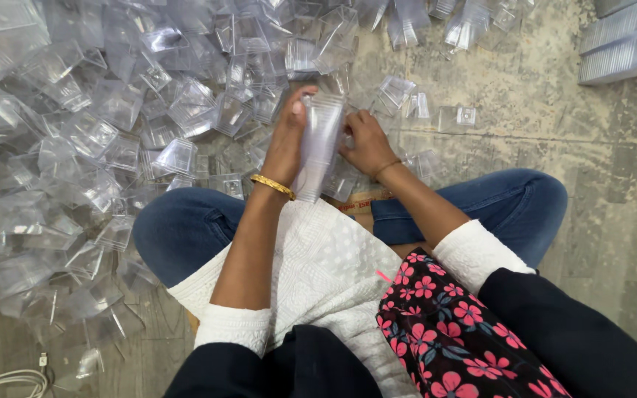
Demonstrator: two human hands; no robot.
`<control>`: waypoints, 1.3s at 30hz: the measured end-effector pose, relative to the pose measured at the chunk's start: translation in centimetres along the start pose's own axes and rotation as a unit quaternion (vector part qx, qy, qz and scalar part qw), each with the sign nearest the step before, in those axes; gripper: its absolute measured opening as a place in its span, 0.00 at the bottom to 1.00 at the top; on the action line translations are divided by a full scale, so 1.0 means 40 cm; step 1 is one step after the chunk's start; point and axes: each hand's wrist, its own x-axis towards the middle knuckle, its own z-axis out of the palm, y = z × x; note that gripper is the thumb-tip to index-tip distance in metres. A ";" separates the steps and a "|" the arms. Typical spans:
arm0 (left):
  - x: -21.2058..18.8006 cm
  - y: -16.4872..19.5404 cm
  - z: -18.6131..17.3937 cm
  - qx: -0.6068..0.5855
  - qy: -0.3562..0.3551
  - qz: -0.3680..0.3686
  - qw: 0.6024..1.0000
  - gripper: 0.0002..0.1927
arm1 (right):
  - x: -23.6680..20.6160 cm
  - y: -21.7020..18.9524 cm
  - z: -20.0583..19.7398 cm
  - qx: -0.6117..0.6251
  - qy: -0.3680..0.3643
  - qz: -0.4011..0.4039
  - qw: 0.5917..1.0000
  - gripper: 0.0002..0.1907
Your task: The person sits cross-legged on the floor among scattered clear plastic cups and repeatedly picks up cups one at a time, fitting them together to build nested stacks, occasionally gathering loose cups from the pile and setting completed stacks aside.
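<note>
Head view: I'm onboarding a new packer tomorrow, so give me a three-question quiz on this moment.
1. True or false: the left hand grips the stack of clear plastic containers.
2. Where does the loose pile of clear containers lie: A) on the floor, B) on a shelf?
3. What is on the left wrist?

Key: 1 true. 2 A. 3 a gold bangle; the right hand touches the stack too.

A single view is given from a head-worn camera, directed steeply downward and close over crossed legs in blue denim and the mottled beige stone floor.
</note>
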 end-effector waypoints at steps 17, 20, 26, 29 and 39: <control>-0.012 0.028 0.023 0.051 -0.018 0.011 0.998 0.36 | 0.054 -0.075 -0.212 0.396 -0.080 0.155 0.902 0.14; -0.006 0.026 0.015 -0.054 0.013 0.002 0.998 0.36 | -0.031 -0.124 -0.210 0.577 -0.141 0.193 0.781 0.19; 0.006 0.020 0.006 -0.123 0.134 0.067 0.981 0.30 | -0.159 -0.236 -0.161 0.571 -0.200 0.132 0.785 0.36; 0.011 0.019 0.009 -0.053 0.151 0.104 0.982 0.29 | -0.157 -0.271 -0.154 0.487 -0.089 0.131 0.859 0.37; -0.006 -0.011 0.017 -0.400 0.060 0.002 0.915 0.31 | -0.190 -0.348 -0.208 0.382 -0.003 0.021 0.924 0.36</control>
